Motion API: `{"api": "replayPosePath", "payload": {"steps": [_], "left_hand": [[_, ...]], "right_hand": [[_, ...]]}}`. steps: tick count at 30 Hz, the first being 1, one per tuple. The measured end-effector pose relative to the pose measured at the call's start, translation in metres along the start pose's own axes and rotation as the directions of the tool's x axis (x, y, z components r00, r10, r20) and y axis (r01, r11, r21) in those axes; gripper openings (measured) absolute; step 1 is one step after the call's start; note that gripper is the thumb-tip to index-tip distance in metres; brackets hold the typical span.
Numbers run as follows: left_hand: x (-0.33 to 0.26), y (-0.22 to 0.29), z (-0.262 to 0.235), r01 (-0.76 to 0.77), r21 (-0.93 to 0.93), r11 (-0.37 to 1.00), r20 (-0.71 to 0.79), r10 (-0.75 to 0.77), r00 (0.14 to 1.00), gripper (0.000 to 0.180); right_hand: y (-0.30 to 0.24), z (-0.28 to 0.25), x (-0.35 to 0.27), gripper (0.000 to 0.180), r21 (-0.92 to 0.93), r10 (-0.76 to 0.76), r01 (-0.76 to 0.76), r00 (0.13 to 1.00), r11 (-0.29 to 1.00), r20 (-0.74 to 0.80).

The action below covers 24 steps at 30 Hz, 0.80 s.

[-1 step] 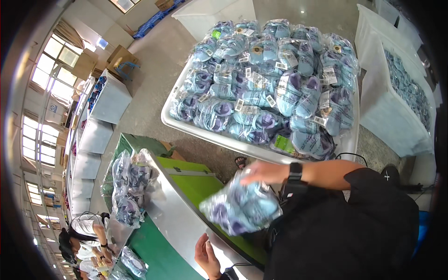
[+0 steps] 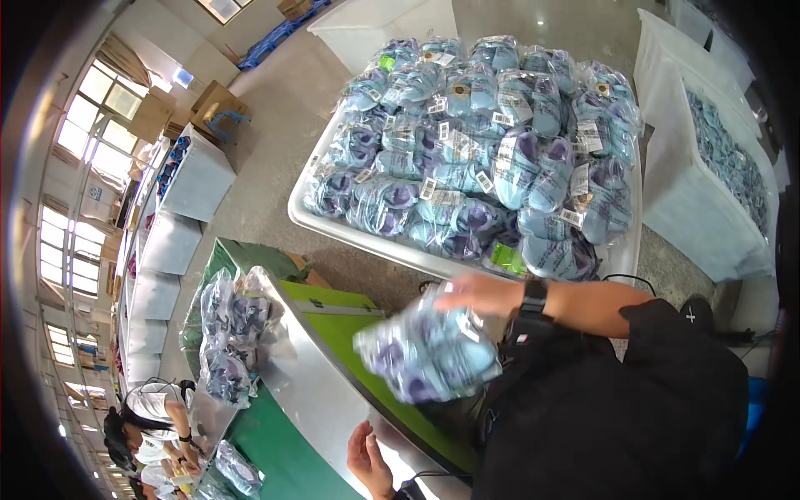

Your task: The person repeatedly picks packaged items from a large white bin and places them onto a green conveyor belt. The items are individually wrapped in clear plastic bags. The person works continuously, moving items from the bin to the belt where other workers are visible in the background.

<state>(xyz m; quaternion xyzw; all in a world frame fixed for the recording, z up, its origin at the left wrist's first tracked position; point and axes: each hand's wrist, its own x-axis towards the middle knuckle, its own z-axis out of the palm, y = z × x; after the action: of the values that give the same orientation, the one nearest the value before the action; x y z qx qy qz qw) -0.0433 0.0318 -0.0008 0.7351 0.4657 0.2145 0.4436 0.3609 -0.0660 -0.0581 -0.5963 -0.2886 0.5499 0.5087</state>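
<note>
Gripping a clear bag of pale-blue and purple shoes (image 2: 429,354) near its upper edge, the fingers (image 2: 451,300) of the right hand (image 2: 483,293) are closed on the film (blur hides their exact placement). The bag appears to hang in the air, beside the steel-edged tabletop (image 2: 315,392) and in front of the person's body. The left hand (image 2: 368,460), holding nothing, lies near the tabletop's edge with its fingers parted; contact cannot be told. The step in hand is judged to be the one-handed carrying of a single bag; the next move would call for a firm hold on slippery film, with the left hand free to steady it. Farther out, other bagged shoes (image 2: 236,333) rest at the tabletop's far end, beyond a green panel (image 2: 337,333). Beyond the right hand stands a white tray (image 2: 302,208), heaped with similar bags (image 2: 467,162); a white cart (image 2: 687,196) adjoins its right side, holding more blue goods.
</note>
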Motion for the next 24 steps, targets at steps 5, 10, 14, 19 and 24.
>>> {"api": "replayPosePath", "payload": {"steps": [5, 10, 14, 19, 24], "left_hand": [[-0.017, -0.017, -0.008, 0.146, -0.100, 0.984, -0.052, -0.152, 0.987, 0.035], [-0.022, -0.028, -0.003, 0.180, -0.173, 0.968, -0.086, -0.197, 0.977, 0.035], [-0.022, -0.030, -0.002, 0.169, -0.215, 0.962, -0.129, -0.200, 0.971, 0.033], [-0.025, -0.028, -0.011, 0.198, -0.208, 0.958, -0.074, -0.218, 0.973, 0.034], [-0.019, -0.038, -0.018, 0.161, -0.373, 0.914, -0.080, -0.204, 0.976, 0.033]], "right_hand": [[-0.028, -0.085, -0.001, 0.047, 0.542, -0.134, 0.366, 0.898, 0.756, -0.419], [-0.020, -0.123, 0.018, 0.051, 0.658, 0.090, 0.417, 0.800, 0.627, -0.593], [0.002, -0.095, 0.023, 0.035, 0.604, 0.175, 0.139, 0.885, 0.785, -0.432], [0.003, -0.050, 0.028, 0.027, 0.367, 0.038, 0.064, 0.963, 0.928, -0.265], [0.010, -0.027, 0.041, 0.029, -0.014, -0.184, 0.186, 0.957, 0.983, -0.224]]}}
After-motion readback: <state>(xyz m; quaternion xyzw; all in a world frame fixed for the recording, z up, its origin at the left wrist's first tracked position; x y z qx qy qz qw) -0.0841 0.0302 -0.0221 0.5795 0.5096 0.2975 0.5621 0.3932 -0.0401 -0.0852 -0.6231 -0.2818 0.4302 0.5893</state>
